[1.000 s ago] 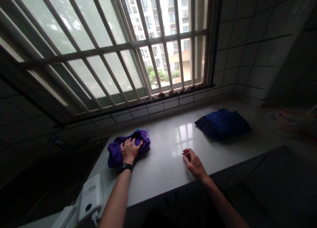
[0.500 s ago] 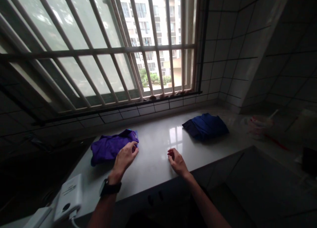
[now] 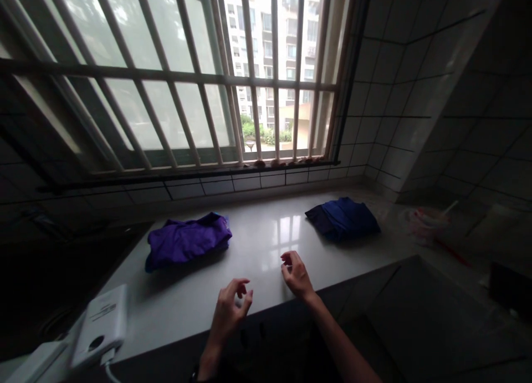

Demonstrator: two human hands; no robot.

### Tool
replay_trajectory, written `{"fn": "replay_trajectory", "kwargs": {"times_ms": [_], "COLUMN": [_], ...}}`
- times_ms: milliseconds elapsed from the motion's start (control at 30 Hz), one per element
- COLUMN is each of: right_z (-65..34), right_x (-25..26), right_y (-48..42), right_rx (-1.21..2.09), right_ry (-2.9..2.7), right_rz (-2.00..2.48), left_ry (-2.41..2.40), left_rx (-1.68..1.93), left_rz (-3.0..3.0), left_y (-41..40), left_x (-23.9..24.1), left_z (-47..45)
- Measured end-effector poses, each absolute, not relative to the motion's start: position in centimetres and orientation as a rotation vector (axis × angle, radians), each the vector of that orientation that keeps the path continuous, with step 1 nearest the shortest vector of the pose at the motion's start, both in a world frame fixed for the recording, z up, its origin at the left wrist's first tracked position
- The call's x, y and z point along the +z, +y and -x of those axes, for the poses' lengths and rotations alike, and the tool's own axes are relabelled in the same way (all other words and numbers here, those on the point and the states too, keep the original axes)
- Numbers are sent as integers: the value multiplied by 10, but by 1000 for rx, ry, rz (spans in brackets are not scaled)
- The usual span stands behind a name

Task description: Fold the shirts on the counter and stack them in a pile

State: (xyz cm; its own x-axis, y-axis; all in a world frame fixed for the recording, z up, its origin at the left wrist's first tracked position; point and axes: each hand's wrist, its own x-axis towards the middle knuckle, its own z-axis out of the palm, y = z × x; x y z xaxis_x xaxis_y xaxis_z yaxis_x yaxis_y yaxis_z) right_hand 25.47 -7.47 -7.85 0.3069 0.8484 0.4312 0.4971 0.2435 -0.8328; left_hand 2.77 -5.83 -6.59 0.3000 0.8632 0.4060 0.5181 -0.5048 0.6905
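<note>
2 hands, fingers curled, thumbs apart, gripping nothing: left hand (image 3: 230, 310) at the near edge of the counter (image 3: 253, 228), right hand (image 3: 296, 275) just right | purple cloth (image 3: 189, 240): left, folded flat, so likely stable unheld | blue cloth (image 3: 347, 219): right, folded, well apart, so neither crowds the other | far-right item (image 3: 424, 222): perhaps bagged, too dim

- Pale counter (image 3: 166, 311) (glossy, catching bright reflections)
- Ten o'clock: folded purple cloth (image 3: 189, 240)
- Two o'clock: folded blue cloth (image 3: 347, 219)
- Eight o'clock: two white boxes (image 3: 106, 320), one cabled
- Three o'clock: dim reddish clutter (image 3: 426, 226), indistinct
</note>
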Motion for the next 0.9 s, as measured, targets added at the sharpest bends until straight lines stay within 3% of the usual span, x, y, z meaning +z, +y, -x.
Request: {"fn": "replay_trajectory", "kwargs": {"times_ms": [167, 433, 900], "right_z": [-252, -253, -254], "right_x": [-78, -78, -78], "right_y": [-77, -77, -76], "right_rx": [325, 289, 371], "right_ry": [-1400, -1574, -1373], "right_rz": [1442, 1511, 1440], "left_ry": [1135, 1182, 1190], "left_rx": [849, 856, 812], "left_rz": [-2262, -2273, -2294], "left_y": [-63, -62, -63], "left_x": [-64, -65, -67], "left_z": [-31, -31, -29]}}
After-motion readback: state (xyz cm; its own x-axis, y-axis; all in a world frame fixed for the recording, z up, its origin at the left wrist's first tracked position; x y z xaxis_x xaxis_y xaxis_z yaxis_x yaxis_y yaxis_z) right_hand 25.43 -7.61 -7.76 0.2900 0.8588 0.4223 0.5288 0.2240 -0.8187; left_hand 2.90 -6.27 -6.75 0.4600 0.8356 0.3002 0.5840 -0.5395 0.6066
